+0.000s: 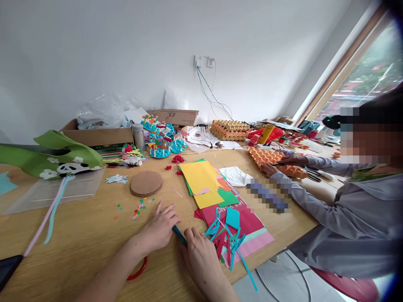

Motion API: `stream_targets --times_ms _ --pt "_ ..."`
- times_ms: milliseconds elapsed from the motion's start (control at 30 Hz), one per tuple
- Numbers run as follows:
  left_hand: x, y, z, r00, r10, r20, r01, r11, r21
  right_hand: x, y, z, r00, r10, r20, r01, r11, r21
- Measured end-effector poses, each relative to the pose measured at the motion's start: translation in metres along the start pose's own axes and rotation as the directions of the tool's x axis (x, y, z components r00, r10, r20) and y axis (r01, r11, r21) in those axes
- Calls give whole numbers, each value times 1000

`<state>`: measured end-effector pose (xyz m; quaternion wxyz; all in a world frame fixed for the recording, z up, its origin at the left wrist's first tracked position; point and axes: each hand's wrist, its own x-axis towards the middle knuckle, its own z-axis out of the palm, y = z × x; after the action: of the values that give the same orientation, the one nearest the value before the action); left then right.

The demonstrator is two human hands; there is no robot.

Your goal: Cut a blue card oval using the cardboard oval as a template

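A narrow dark-blue strip (179, 235), which looks like folded paper, spans the gap between my two hands low over the table. My left hand (162, 226) is closed on its far end, with the fingertips partly hidden. My right hand (201, 253) grips the near end, thumb side turned toward the strip. Right of my right hand lies a heap of cut blue and red paper strips (231, 235) on coloured sheets. A red loop (138, 270), maybe a scissors handle, shows partly under my left forearm.
Yellow paper (200, 178) tops the stacked sheets. Cardboard discs (146, 183) and small paper dots (138, 209) lie beyond my left hand. A green panda bag (71, 161) is at left. At right, a co-worker's hands (270, 170) hold an orange egg tray (264, 156).
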<state>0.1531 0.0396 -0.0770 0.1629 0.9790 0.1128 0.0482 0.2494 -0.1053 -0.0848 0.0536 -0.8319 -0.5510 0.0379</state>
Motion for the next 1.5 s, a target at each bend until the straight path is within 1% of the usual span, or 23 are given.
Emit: stream_targets --times_ms 133,200,267,300,367,433,500,533,633,700,733,800,833,867,933,1000,1067,1167,1267,1333,1400,1500 --pt "0 -2 6 999 -4 -38 5 1000 15 -16 8 4 1000 13 1 -13 1000 -24" --pt "-1 -2 6 999 -1 -45 2 1000 24 -19 10 9 1000 9 16 -9 999 -42" --pt "-1 -2 4 999 -4 -41 6 999 37 -18 11 13 999 15 34 -14 1000 -9" --pt "-1 -2 3 999 -8 -33 9 999 43 -16 11 14 999 25 41 -26 999 32" --pt "1 -5 -3 1000 -24 -2 24 998 60 -13 11 15 998 42 40 -49 983 179" --pt "4 -11 -9 998 -44 35 41 996 81 -11 9 13 998 63 29 -69 931 359" --pt "11 -19 -15 997 -51 66 44 994 103 -12 5 10 996 89 28 -92 877 472" --pt "15 -23 -17 996 -48 78 39 993 113 -12 2 7 995 95 39 -102 868 486" --pt "32 -31 -23 994 -32 108 15 987 158 -15 2 -7 995 68 73 -92 902 423" --pt "45 -32 -27 992 -20 121 -4 981 195 -14 16 -21 996 70 60 -87 918 386" --pt "52 -31 -29 992 -14 128 -14 977 213 -12 29 -29 995 94 41 -102 921 376" --pt "62 -29 -32 989 -4 145 -31 971 239 -4 63 -44 981 196 -6 -181 920 348" --pt "66 -27 -32 988 -2 151 -36 968 248 0 82 -50 966 258 -27 -237 922 307" --pt "69 -26 -32 989 -5 151 -34 966 256 5 101 -54 941 334 -52 -310 914 263" --pt "73 -25 -31 991 -19 130 -17 963 270 15 133 -58 895 445 -33 -433 883 184" --pt "74 -22 -27 995 -36 96 7 960 281 23 150 -54 871 490 -3 -487 865 119" --pt "74 -16 -20 997 -36 71 15 962 274 27 155 -45 873 487 6 -486 870 81" --pt "74 2 -10 998 11 54 -23 973 228 31 150 -34 879 477 -10 -475 876 81" --pt "74 25 -1 995 92 43 -97 986 137 32 147 -31 882 472 -14 -466 874 136" --pt "74 38 4 992 125 36 -127 989 78 34 148 -32 887 463 1 -454 871 188" --pt "74 45 8 991 131 31 -132 990 37 35 150 -34 893 450 21 -443 867 230" --pt "73 46 12 993 118 21 -118 993 -8 37 151 -36 898 438 39 -432 864 258"
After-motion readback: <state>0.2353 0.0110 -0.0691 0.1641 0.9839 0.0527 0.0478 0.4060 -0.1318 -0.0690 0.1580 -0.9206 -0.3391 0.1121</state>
